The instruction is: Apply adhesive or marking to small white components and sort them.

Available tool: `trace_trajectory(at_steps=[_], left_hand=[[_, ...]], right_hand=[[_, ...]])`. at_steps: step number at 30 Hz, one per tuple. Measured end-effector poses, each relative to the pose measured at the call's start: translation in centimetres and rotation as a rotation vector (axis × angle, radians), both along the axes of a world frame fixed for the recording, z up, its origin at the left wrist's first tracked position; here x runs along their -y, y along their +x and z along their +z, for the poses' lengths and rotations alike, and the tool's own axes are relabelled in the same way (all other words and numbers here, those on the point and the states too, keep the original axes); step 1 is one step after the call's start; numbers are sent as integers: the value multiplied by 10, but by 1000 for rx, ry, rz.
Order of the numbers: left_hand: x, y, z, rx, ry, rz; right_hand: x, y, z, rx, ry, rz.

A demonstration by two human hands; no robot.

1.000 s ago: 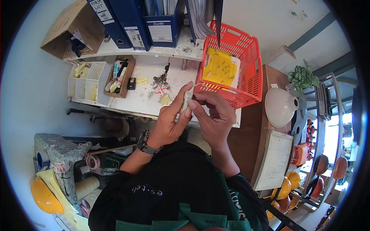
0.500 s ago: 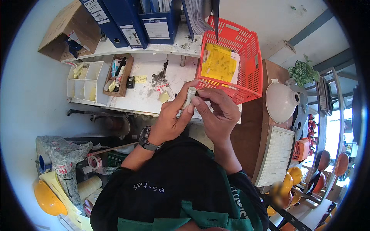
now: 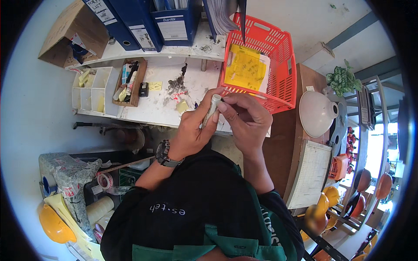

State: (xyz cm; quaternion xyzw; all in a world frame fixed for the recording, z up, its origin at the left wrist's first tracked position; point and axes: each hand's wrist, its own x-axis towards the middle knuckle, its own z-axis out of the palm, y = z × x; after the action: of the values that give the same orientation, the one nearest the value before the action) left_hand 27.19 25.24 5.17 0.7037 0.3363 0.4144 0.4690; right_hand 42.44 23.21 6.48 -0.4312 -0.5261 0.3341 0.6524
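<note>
In front of my chest, above the desk's front edge, both hands meet. My left hand is closed around a short whitish marker-like tube, its round end pointing up. A dark watch sits on that wrist. My right hand pinches thumb and forefinger beside the tube's upper end. A small dark piece shows at those fingertips, too small to name. The right hand's other fingers are curled.
A red basket with yellow sheets stands behind my right hand. Blue binders fill the shelf above the white desk. A pen box and white divided tray sit left. A yellow helmet lies lower left.
The view has shifted slightly, so the desk and shelf sit a little further up and left. My left hand still holds the tube; the right fingers remain pinched beside its end.
</note>
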Motion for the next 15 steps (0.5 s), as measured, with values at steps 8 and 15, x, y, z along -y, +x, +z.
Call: trace_trajectory(at_steps=[8,15], left_hand=[[-8,11,-14,-35,162,76],[-24,10,-23,-205,248,101]], right_hand=[[-8,3,-16,-181,-111,75],[-14,1,-55,-322,-98,149]])
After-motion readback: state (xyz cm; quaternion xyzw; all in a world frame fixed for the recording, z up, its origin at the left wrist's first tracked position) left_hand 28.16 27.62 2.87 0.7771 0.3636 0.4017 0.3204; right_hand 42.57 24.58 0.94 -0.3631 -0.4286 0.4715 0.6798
